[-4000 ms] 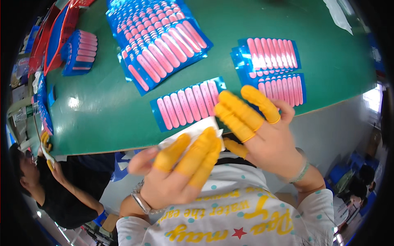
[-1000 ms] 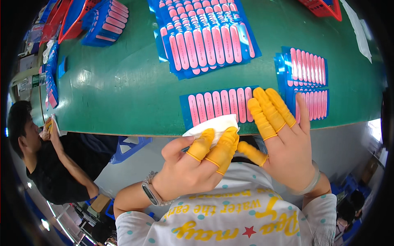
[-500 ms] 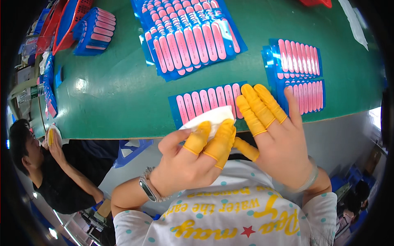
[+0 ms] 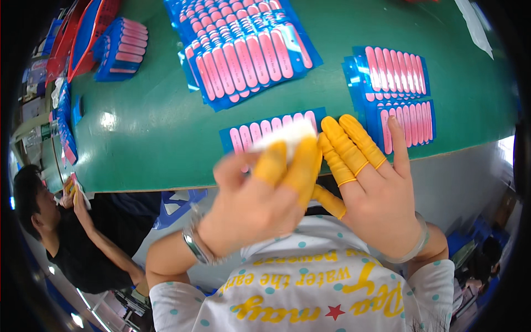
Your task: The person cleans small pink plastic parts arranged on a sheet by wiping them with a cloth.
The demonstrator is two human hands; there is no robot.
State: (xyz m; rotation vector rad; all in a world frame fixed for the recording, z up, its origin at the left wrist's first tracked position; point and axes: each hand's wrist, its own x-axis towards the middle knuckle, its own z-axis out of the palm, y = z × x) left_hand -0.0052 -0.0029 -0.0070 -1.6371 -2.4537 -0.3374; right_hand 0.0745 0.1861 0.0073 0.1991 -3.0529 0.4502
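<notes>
A white cloth or wipe [image 4: 287,134], blurred by motion, is pinched in my left hand [image 4: 251,202], whose fingers wear yellow finger cots. It lies over the front part of a blue sheet with a row of pink rounded strips [image 4: 260,128], near the table's front edge. The sheet's lower part is hidden by the cloth and hand. My right hand [image 4: 379,205] is spread open, most of its fingers in yellow cots. Its fingertips rest at the sheet's right edge, and the bare little finger overlaps the nearer sheets on the right.
A pile of blue sheets with pink strips [image 4: 243,63] lies farther back on the green table [image 4: 149,138]. Two overlapping groups of sheets [image 4: 395,72] lie at the right. Red baskets [image 4: 91,44] stand at the far left. A co-worker [image 4: 88,238] holds something white at the left.
My left hand and the cloth have moved slightly up over the sheet, away from me. My right hand has barely moved. The view has shifted a little.
</notes>
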